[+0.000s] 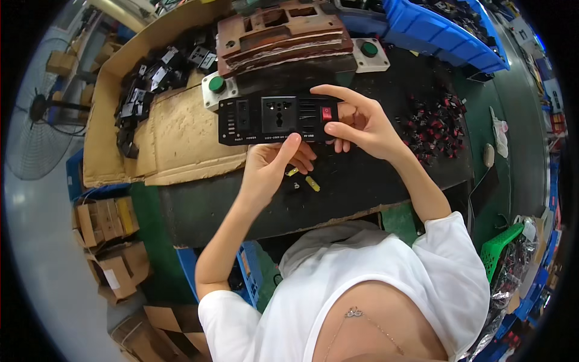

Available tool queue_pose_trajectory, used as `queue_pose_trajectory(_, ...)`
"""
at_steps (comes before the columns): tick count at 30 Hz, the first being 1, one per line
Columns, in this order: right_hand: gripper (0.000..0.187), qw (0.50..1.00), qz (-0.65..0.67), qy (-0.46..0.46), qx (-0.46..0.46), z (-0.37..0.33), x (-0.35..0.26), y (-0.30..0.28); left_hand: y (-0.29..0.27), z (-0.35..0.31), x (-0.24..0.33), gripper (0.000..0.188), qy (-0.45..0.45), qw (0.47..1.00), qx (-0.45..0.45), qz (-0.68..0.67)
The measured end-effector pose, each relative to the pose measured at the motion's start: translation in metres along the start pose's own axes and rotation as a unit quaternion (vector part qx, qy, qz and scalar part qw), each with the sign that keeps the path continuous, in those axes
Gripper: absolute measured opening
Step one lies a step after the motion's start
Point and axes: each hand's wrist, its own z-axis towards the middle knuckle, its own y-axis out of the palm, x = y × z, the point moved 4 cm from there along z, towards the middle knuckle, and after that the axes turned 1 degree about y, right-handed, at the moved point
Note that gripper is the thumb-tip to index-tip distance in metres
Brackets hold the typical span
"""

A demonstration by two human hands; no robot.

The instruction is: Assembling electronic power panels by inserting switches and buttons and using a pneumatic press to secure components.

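Observation:
A black panel with a socket [279, 116] and vent slots is held level above the dark bench. My left hand [272, 164] grips its lower edge, thumb on the front face and fingers curled beneath. At the panel's right end, my right hand [362, 123] pinches it between thumb and fingers, close by a red rocker switch [326, 113]. Whatever the fingers touch behind the panel is hidden. Below, a small yellow piece [312, 184] lies on the bench near my left fingertips.
Behind the panel stands a brown metal fixture [286, 39] between two green buttons [217, 84] [369, 49]. At left, a cardboard box [181, 142] holds black socket parts [136, 105]. Red and black switches [435, 127] are heaped right, below a blue bin [443, 30].

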Motion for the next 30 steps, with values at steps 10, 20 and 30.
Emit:
queue_pose_trajectory(10, 0.023, 0.961, -0.224, -0.119, 0.109, 0.010, 0.008, 0.001, -0.007, -0.044, -0.010, 0.025, 0.162, 0.945, 0.268, -0.096)
queue_pose_trajectory(20, 0.023, 0.822, -0.522, -0.187, 0.131, 0.017, 0.005, 0.019, -0.057, -0.116, 0.004, 0.032, 0.256, 0.861, 0.433, -0.073)
queue_pose_trajectory(30, 0.017, 0.794, -0.576, -0.172, 0.087, 0.024, -0.006, 0.027, -0.088, -0.167, 0.011, 0.041, 0.291, 0.764, 0.576, -0.021)
